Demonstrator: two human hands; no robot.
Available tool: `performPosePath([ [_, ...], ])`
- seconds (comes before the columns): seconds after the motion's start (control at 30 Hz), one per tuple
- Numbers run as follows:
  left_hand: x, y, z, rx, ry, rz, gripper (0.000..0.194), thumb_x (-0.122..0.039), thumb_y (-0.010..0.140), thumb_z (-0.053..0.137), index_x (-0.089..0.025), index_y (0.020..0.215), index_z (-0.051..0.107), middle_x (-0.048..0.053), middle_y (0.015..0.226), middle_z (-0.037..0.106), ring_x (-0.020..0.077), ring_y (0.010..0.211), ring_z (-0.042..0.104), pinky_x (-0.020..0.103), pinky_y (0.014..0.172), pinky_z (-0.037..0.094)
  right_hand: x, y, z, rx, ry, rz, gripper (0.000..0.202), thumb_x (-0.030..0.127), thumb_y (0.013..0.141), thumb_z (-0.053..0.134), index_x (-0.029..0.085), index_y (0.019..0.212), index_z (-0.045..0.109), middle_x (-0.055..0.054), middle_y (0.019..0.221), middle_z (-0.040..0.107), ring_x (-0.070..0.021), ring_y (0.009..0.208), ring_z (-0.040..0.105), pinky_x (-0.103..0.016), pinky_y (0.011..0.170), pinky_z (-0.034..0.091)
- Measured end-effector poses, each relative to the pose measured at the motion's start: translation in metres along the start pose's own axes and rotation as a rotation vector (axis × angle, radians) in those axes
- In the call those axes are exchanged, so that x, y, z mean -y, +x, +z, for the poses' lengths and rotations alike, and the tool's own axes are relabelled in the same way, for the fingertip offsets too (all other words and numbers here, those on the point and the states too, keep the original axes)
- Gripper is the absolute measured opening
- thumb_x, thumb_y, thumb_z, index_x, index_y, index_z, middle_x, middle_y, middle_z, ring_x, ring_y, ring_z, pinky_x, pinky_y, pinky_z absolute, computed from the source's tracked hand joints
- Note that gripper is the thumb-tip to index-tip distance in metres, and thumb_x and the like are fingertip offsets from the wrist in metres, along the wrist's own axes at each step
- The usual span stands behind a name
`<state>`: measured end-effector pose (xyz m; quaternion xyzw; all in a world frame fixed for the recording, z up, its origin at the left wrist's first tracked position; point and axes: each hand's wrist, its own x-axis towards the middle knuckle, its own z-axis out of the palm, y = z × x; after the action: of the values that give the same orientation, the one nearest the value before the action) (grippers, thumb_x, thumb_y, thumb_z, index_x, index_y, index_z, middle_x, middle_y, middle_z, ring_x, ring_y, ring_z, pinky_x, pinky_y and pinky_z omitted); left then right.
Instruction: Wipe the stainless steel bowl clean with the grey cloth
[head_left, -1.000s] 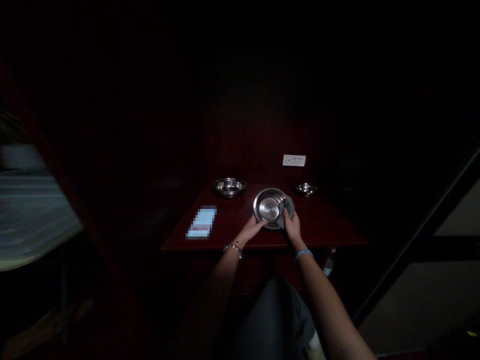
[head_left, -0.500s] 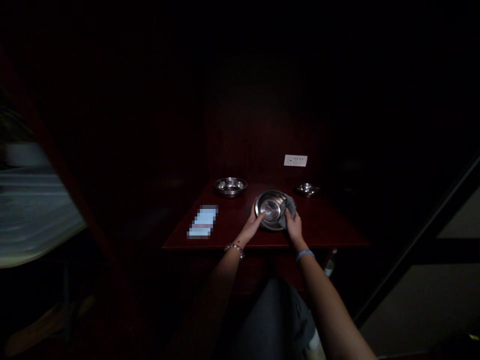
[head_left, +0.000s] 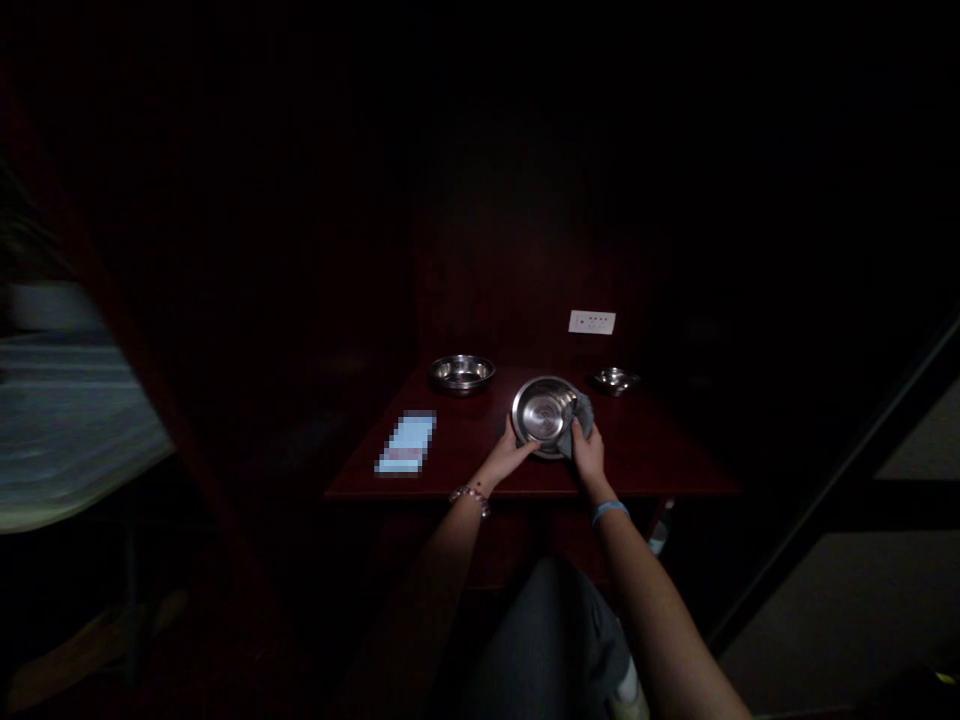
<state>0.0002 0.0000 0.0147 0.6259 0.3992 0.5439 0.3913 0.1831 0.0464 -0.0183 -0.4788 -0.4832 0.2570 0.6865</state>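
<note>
A round stainless steel bowl [head_left: 541,412] is tilted toward me above the dark red table [head_left: 465,450]. My left hand [head_left: 511,452] grips its lower left rim, with the thumb over the edge. At the bowl's right side, my right hand [head_left: 589,452] is closed on a grey cloth [head_left: 577,420], which it presses against the rim and inner wall. The right fingers behind the cloth are hidden.
Another shallow steel bowl [head_left: 462,374] stands at the table's back left, a smaller steel dish [head_left: 616,380] at the back right. A pixelated bright rectangle [head_left: 407,443] lies at the left. On the wall is a white socket panel [head_left: 592,322]. A bottle [head_left: 660,530] is below the table's right.
My left hand has shifted slightly down along the rim, its thumb moving from inside the bowl toward the lower edge. The bowl is turned a little; the right hand keeps the cloth at its right side.
</note>
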Motion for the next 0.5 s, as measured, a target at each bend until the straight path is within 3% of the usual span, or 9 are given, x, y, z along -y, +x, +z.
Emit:
performPosePath([
  [0.17, -0.008, 0.001, -0.002, -0.027, -0.064, -0.052, 0.071, -0.021, 0.080, 0.070, -0.019, 0.147, 0.048, 0.010, 0.152, 0.056, 0.0270, 0.145, 0.047, 0.041, 0.126, 0.028, 0.005, -0.003, 0.001, 0.021, 0.026, -0.019, 0.054, 0.057, 0.086, 0.062, 0.015, 0.120, 0.070, -0.015, 0.120, 0.075, -0.0319, 0.113, 0.070, -0.048, 0.104, 0.052],
  [0.33, -0.019, -0.001, -0.004, -0.075, -0.091, -0.123, 0.058, -0.018, 0.080, 0.067, -0.017, 0.138, 0.060, 0.011, 0.136, 0.069, 0.0300, 0.136, 0.056, 0.046, 0.122, 0.036, 0.008, -0.004, 0.001, 0.038, -0.021, -0.024, 0.053, 0.058, 0.086, 0.060, 0.016, 0.116, 0.072, -0.014, 0.116, 0.077, -0.0320, 0.110, 0.071, -0.046, 0.102, 0.053],
  [0.5, -0.021, -0.004, -0.004, -0.063, -0.094, -0.101, 0.053, -0.020, 0.084, 0.063, -0.016, 0.136, 0.061, 0.011, 0.141, 0.066, 0.0281, 0.138, 0.054, 0.043, 0.124, 0.033, 0.006, -0.003, 0.001, 0.051, -0.027, -0.005, 0.052, 0.059, 0.085, 0.060, 0.018, 0.115, 0.072, -0.012, 0.117, 0.077, -0.0308, 0.110, 0.071, -0.043, 0.101, 0.054],
])
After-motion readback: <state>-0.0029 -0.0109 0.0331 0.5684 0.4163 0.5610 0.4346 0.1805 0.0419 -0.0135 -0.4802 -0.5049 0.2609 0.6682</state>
